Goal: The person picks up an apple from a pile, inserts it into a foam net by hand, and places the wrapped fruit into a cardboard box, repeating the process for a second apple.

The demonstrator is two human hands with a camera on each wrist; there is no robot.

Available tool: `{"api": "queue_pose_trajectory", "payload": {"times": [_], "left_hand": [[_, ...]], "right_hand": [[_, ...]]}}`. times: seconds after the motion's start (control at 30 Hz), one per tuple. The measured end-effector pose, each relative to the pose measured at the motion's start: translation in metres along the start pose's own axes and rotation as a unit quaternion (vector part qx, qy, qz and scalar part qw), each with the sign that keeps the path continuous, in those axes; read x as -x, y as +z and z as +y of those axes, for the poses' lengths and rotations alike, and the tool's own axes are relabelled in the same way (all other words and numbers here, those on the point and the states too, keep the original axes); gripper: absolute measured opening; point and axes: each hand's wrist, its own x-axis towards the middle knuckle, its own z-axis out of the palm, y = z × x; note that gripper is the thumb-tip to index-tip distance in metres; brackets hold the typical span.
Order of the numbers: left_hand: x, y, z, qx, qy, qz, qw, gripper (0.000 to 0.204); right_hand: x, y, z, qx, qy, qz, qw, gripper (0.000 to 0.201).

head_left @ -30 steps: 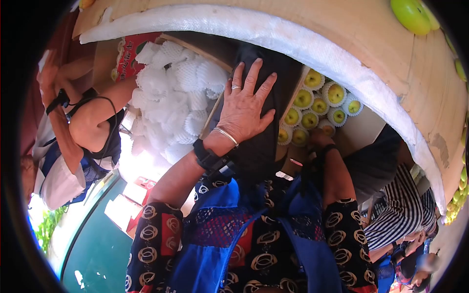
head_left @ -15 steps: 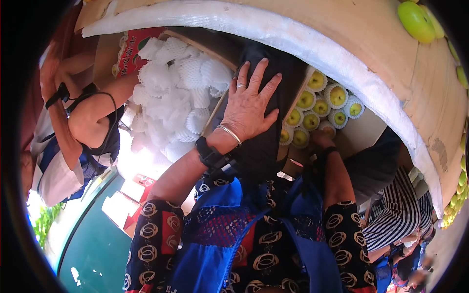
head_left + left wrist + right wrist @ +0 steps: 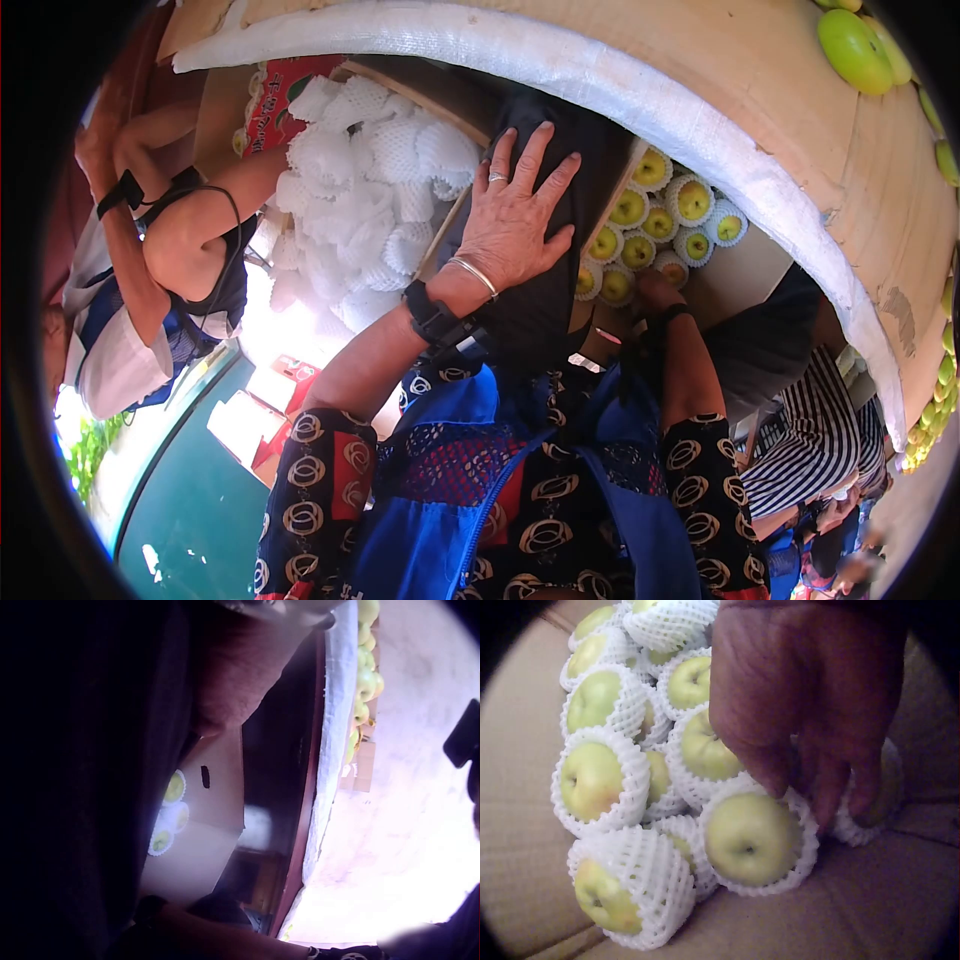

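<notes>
My left hand (image 3: 507,228) lies flat with spread fingers on dark cloth over the wearer's leg, a ring on one finger and a bracelet at the wrist. In the left wrist view that hand is mostly lost in shadow. Inside a cardboard box (image 3: 525,810), my right hand (image 3: 810,705) reaches down among green-yellow apples in white foam nets. Its fingers lie over an apple (image 3: 887,796) at the end of the row, whose far side they partly hide. Close by the thumb sits another netted apple (image 3: 751,840). Several more netted apples (image 3: 692,198) fill the box's far part.
A heap of white foam nets (image 3: 365,190) stands left of the leg. Above, a board's padded white edge (image 3: 480,30) curves over the work, with green fruit (image 3: 855,52) on top. Another person's bent arm (image 3: 200,250) is at the left; a striped garment (image 3: 810,440) shows at the right.
The view has shifted slightly, so the box and foam nets sit a little further right in the picture. Both hands keep their places on the leg and at the apple.
</notes>
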Motion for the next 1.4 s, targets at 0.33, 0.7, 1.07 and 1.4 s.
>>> {"api": "queue_pose_trajectory", "payload": {"times": [0.33, 0.7, 1.07, 1.4], "left_hand": [[0.000, 0.000, 0.000, -0.002, 0.004, 0.006, 1.000, 0.070], [0.003, 0.004, -0.004, 0.013, 0.010, 0.021, 1.000, 0.068], [0.007, 0.005, -0.006, 0.025, 0.012, 0.028, 0.999, 0.068], [0.005, 0.003, -0.006, 0.028, 0.012, 0.025, 0.999, 0.067]], "right_hand": [[-0.018, 0.031, 0.020, 0.033, -0.008, 0.098, 0.995, 0.032], [0.109, -0.133, -0.049, -0.424, 0.238, 0.072, 0.871, 0.020], [0.054, -0.030, -0.040, 0.030, 0.061, -0.035, 0.997, 0.031], [0.050, -0.033, -0.043, 0.114, 0.071, -0.082, 0.988, 0.044]]}}
